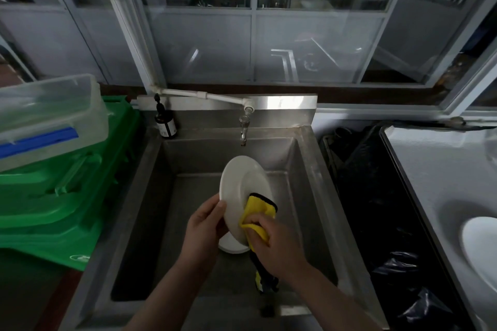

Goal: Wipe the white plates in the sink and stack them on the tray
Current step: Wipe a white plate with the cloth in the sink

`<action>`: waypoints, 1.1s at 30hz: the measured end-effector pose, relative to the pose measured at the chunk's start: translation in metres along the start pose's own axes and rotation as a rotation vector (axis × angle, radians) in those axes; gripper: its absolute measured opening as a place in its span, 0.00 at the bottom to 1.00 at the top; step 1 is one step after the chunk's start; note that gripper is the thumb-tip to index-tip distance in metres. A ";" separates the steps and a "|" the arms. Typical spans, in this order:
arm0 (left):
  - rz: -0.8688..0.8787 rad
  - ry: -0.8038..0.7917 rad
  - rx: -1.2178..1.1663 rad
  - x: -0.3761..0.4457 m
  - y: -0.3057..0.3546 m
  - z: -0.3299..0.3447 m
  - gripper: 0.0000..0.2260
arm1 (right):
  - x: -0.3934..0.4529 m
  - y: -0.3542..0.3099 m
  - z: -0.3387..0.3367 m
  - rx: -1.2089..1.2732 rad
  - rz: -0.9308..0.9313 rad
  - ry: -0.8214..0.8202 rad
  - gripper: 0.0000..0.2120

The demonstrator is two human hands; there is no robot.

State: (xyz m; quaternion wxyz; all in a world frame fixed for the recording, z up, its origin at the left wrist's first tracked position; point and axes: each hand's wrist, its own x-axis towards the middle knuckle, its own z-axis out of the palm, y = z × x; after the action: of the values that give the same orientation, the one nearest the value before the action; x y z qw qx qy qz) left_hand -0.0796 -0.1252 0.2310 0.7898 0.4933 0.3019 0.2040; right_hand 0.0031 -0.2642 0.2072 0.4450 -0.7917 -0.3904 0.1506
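Observation:
Over the steel sink (pixel 150 196) a white plate (pixel 242 185) is held tilted on edge. My left hand (pixel 204 231) grips its lower left rim, thumb on the face. My right hand (pixel 271 244) holds a yellow cloth with black trim (pixel 258 209) and presses it against the plate's lower right. The cloth's tail hangs down below my wrist. Another white plate (pixel 231 247) lies on the sink floor, mostly hidden behind the held one. At the far right a white plate (pixel 481 247) lies on a grey tray (pixel 430 174).
A tap (pixel 244 129) juts over the back of the sink, with a dark pump bottle (pixel 165 123) on the left rim. Green crates (pixel 67 196) with a clear lidded box (pixel 51 115) stand at left. A black-bagged bin (pixel 382 223) sits between sink and tray.

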 end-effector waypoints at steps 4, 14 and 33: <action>-0.036 0.067 -0.097 0.004 0.002 -0.003 0.12 | -0.009 0.010 0.008 -0.026 0.046 0.005 0.06; -0.084 0.156 -0.220 0.005 -0.001 0.000 0.11 | -0.002 -0.002 0.017 -0.040 0.115 0.040 0.06; -0.009 0.001 -0.053 0.000 -0.004 0.007 0.12 | 0.035 -0.034 0.008 0.034 0.162 0.061 0.08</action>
State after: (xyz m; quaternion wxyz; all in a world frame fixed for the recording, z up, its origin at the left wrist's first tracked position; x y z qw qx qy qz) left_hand -0.0749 -0.1321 0.2294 0.8034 0.4709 0.2990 0.2084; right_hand 0.0050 -0.2227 0.2341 0.4565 -0.8172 -0.3087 0.1689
